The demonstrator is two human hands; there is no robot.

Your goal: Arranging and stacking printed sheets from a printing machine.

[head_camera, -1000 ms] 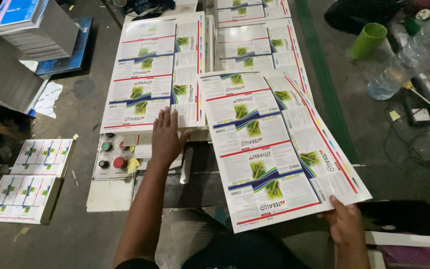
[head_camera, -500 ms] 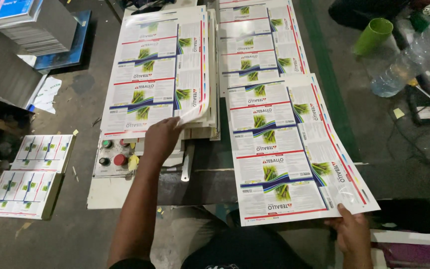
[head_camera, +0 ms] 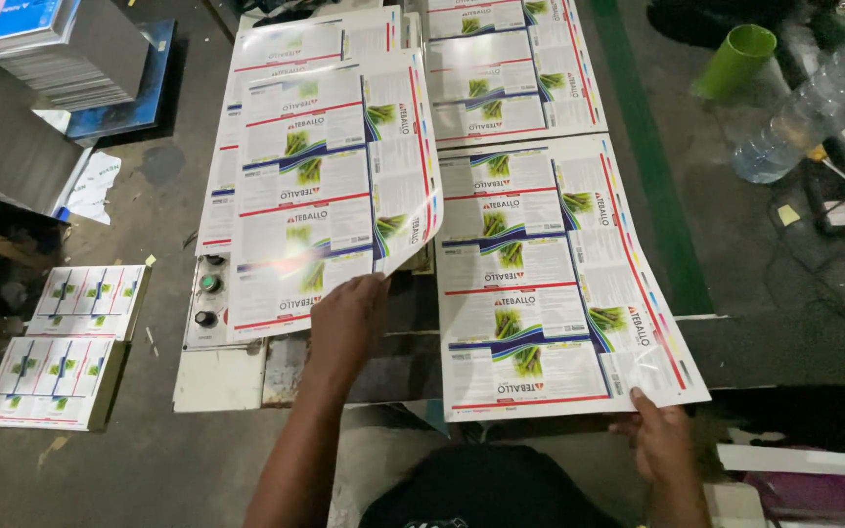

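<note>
Hands on two separate printed sheets. Your left hand pinches the lower right corner of the lifted sheet, fingers closed on its edge; that corner curls upward and catches glare, so the sheet hangs tilted over the stack on the left. Your right hand grips the lower right corner of the right sheet, thumb on top, fingers underneath and out of sight. This sheet lies flat, its near edge jutting past the table edge toward you.

Both sheets are glossy white, printed with repeated label panels: red bands, blue curves, green plant pictures. The two sheets sit just beside each other, the lifted one overlapping the gap between them.

A second stack of the same sheets lies beyond the right sheet, touching or nearly touching its far edge; you cannot tell which.

Control panel with round buttons, partly covered by the lifted sheet, sits at the near left of the table. On the floor to the left: two small piles of cut labels. Far left, a tall grey paper stack. Right side: green cup on its side, clear plastic bottle near it.
</note>
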